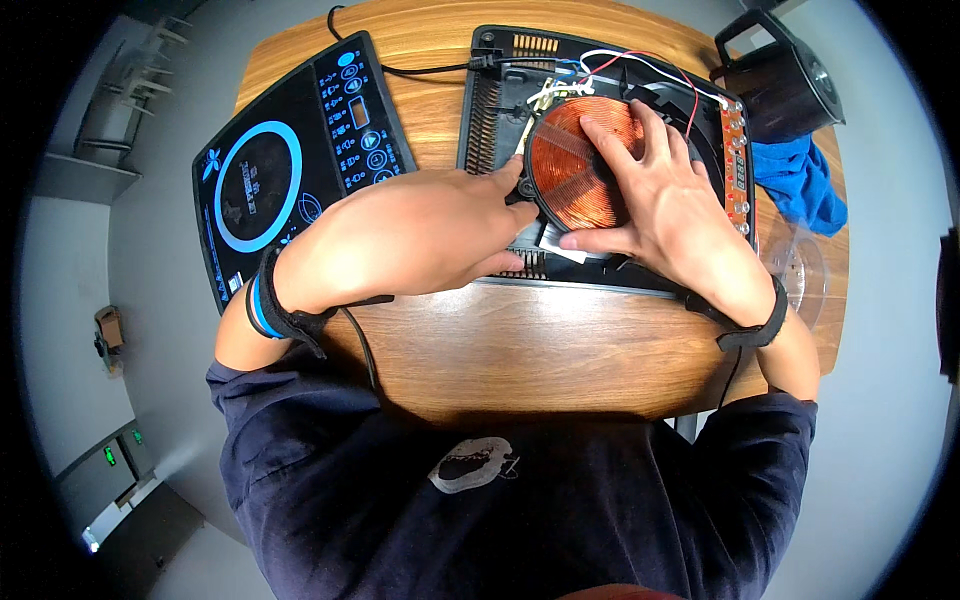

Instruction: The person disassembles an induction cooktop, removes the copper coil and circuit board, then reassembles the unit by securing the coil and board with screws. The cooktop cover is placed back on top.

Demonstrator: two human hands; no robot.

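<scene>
A round copper induction coil [575, 165] lies tilted in the opened black housing [630, 285] of an induction cooker. My right hand [665, 200] grips its right half, fingers spread over the windings and the thumb by the lower rim. At the coil's left edge, the fingers of my left hand [450, 225] close in from the side; their tips are partly hidden. White wires [585, 90] and a red wire [690, 85] run above the coil. Along the housing's right side sits an orange circuit board [737, 165]. A white piece [562, 243] shows below the coil.
The black glass top panel [258, 185] with a blue ring lies to the left. A black power cord [425, 71] runs into the housing. At the right are a dark jug [790, 95], a blue cloth [800, 180] and a clear plastic container [803, 270]. The wooden table [520, 345] has rounded edges.
</scene>
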